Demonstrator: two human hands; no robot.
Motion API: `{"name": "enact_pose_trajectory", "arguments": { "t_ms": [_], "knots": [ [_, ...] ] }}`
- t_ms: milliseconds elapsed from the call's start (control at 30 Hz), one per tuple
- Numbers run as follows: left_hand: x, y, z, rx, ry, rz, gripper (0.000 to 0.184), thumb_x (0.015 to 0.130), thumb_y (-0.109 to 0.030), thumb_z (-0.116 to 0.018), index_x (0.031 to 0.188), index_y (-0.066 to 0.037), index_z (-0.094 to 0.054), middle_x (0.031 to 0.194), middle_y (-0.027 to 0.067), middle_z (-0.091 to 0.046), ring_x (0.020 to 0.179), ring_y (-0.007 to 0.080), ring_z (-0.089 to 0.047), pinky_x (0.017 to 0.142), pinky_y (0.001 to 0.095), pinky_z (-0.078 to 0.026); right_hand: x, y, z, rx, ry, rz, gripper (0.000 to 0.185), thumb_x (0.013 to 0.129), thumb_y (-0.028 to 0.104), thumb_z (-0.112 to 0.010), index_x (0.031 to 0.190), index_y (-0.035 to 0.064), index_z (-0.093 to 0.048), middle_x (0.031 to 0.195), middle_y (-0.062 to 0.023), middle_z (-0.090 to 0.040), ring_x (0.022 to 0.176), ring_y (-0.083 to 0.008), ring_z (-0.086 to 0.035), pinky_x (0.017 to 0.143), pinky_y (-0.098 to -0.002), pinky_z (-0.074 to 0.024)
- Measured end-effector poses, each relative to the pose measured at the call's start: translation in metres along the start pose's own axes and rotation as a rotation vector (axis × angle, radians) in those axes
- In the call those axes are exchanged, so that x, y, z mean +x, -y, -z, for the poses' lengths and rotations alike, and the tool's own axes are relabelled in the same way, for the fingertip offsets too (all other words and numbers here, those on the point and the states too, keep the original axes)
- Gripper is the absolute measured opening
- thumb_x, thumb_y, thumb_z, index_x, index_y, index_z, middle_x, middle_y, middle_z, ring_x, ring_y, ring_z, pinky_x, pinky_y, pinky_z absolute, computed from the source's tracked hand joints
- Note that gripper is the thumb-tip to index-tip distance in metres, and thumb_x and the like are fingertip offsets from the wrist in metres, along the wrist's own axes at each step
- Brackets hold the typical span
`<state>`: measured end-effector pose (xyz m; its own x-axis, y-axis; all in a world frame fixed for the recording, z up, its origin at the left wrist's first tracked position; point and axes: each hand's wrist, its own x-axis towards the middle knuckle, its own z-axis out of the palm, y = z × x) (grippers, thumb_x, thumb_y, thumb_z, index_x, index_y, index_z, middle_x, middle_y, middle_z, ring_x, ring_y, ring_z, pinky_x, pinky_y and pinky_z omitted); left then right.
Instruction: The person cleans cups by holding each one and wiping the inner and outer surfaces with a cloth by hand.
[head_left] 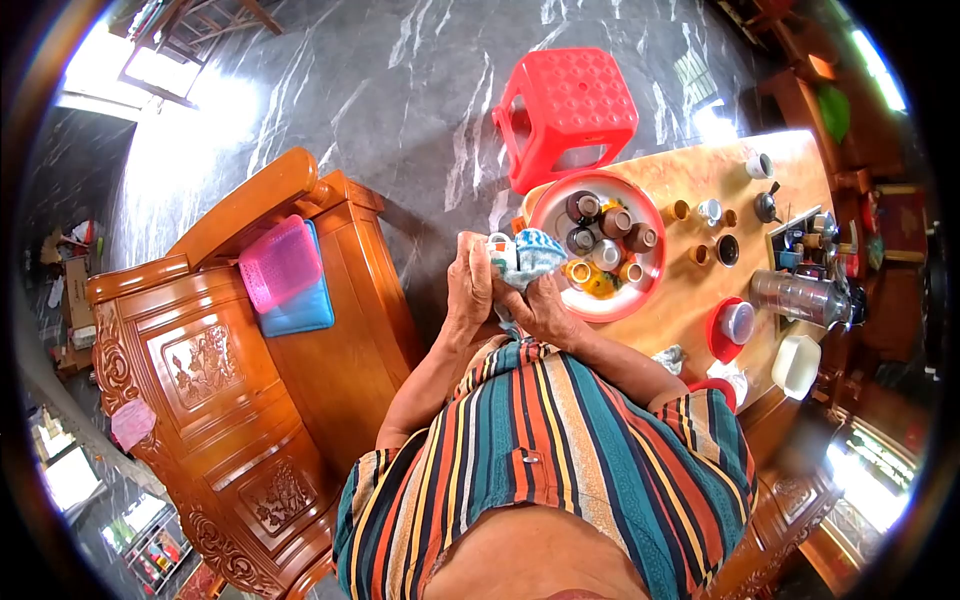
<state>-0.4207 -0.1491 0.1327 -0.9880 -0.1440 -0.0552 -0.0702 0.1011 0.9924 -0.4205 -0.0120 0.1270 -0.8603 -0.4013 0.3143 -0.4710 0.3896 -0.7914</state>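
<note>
My left hand [470, 280] is closed around a small white item [501, 256] with red and green marks, perhaps a cup. My right hand [545, 305] grips a blue-and-white cloth [538, 252], which touches the white item's side. Just right of the cloth lies a round red-rimmed tray [655, 205] with a floral centre. Several small cups stand or lie on it, among them a brown cup [616, 221], a pale cup [606, 254] and a yellowish cup [577, 271]. My fingertips are partly hidden by the cloth and the item.
A red plastic stool [585, 95] is beyond the tray. The table [690, 175] also bears small cups, a dark teapot [766, 205], a clear container [795, 298], a red dish [722, 345] and a white basin [796, 366]. At left, a wooden bench [365, 300] holds a pink basket [281, 264].
</note>
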Motion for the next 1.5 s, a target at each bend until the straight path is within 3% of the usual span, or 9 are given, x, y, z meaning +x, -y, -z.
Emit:
{"name": "enact_pose_trajectory", "arguments": {
  "t_ms": [367,433,500,567,633,800,933,1200,1500],
  "knots": [
    [0.026,0.012,-0.003,0.547,0.124,-0.392,0.028,0.088,-0.022,-0.054,0.107,-0.002,-0.049,0.088,0.0187,-0.056,0.077,0.0358,-0.059,0.065,0.0417,-0.048,0.033,-0.029,0.019,0.731,0.154,-0.742,0.037,0.097,0.034,-0.046,0.108,0.0003,-0.057,0.093,-0.0121,-0.06,0.088,-0.0207,-0.056,0.078,-0.0325,-0.0446],
    [0.036,0.012,-0.003,0.602,0.203,-0.42,0.037,0.083,-0.023,-0.058,0.111,0.001,-0.048,0.091,0.0183,-0.054,0.078,0.0347,-0.058,0.066,0.0414,-0.048,0.036,-0.023,0.032,0.51,0.069,-0.434,0.044,0.096,0.038,-0.047,0.116,-0.0004,-0.054,0.096,-0.0102,-0.062,0.092,-0.0184,-0.058,0.081,-0.0311,-0.0457],
    [0.047,0.013,-0.009,0.653,0.26,-0.587,0.042,0.083,-0.025,-0.058,0.113,0.002,-0.047,0.09,0.0181,-0.054,0.078,0.0343,-0.057,0.069,0.041,-0.048,0.048,-0.034,0.039,1.393,0.131,-1.215,0.045,0.095,0.04,-0.05,0.12,0.0026,-0.053,0.1,-0.0081,-0.063,0.093,-0.0175,-0.059,0.084,-0.0305,-0.0465],
    [0.058,0.019,-0.009,0.641,0.309,-0.598,0.046,0.084,-0.026,-0.058,0.116,0.003,-0.046,0.092,0.0186,-0.054,0.081,0.0343,-0.057,0.071,0.0412,-0.047,0.039,-0.042,0.037,0.591,-0.007,-0.107,0.039,0.095,0.04,-0.051,0.116,0.0081,-0.056,0.098,-0.0029,-0.063,0.087,-0.013,-0.06,0.08,-0.0279,-0.0483],
    [0.071,0.025,-0.012,0.538,0.391,-0.587,0.05,0.085,-0.032,-0.059,0.118,0.003,-0.045,0.095,0.0198,-0.055,0.085,0.0358,-0.057,0.075,0.0426,-0.047,0.044,-0.058,0.034,1.471,0.108,-1.244,0.045,0.093,0.05,-0.05,0.11,0.0096,-0.059,0.099,-0.0039,-0.065,0.086,-0.0135,-0.062,0.077,-0.03,-0.052],
    [0.08,0.027,-0.031,0.278,0.395,-0.028,0.063,0.095,-0.057,-0.035,0.125,-0.002,-0.039,0.096,0.0212,-0.058,0.082,0.0313,-0.059,0.075,0.0381,-0.047,0.042,-0.084,0.04,0.628,0.007,-0.803,0.056,0.088,0.055,-0.055,0.109,0.0034,-0.055,0.091,-0.005,-0.058,0.087,-0.0148,-0.053,0.078,-0.0316,-0.0448],
    [0.087,0.029,-0.041,-0.087,0.413,0.22,0.055,0.098,-0.055,-0.028,0.118,-0.006,-0.043,0.091,0.0076,-0.055,0.078,0.0124,-0.051,0.068,0.0268,-0.044,0.031,-0.087,0.028,0.611,-0.14,-0.685,0.058,0.089,0.054,-0.055,0.114,0.0019,-0.055,0.094,-0.0072,-0.06,0.089,-0.0161,-0.054,0.08,-0.0329,-0.0444],
    [0.074,0.036,-0.053,-0.435,0.186,0.329,0.049,0.101,-0.049,-0.025,0.104,-0.008,-0.052,0.084,0.0019,-0.055,0.072,0.0076,-0.052,0.061,0.0218,-0.044,0.033,-0.073,0.02,0.768,-0.32,-0.634,0.023,0.096,0.022,-0.057,0.102,0.0004,-0.062,0.091,0.0007,-0.06,0.085,-0.0088,-0.051,0.074,-0.0269,-0.0441],
    [0.069,0.035,-0.026,-0.709,-0.044,0.732,0.054,0.094,-0.06,-0.038,0.107,-0.01,-0.056,0.091,0.0053,-0.063,0.079,0.0157,-0.063,0.061,0.0265,-0.052,0.052,-0.051,0.039,0.374,-0.148,-0.61,0.029,0.092,0.026,-0.062,0.102,-0.0006,-0.058,0.091,-0.0104,-0.064,0.082,-0.0188,-0.06,0.075,-0.0344,-0.0466]
  ]
}}
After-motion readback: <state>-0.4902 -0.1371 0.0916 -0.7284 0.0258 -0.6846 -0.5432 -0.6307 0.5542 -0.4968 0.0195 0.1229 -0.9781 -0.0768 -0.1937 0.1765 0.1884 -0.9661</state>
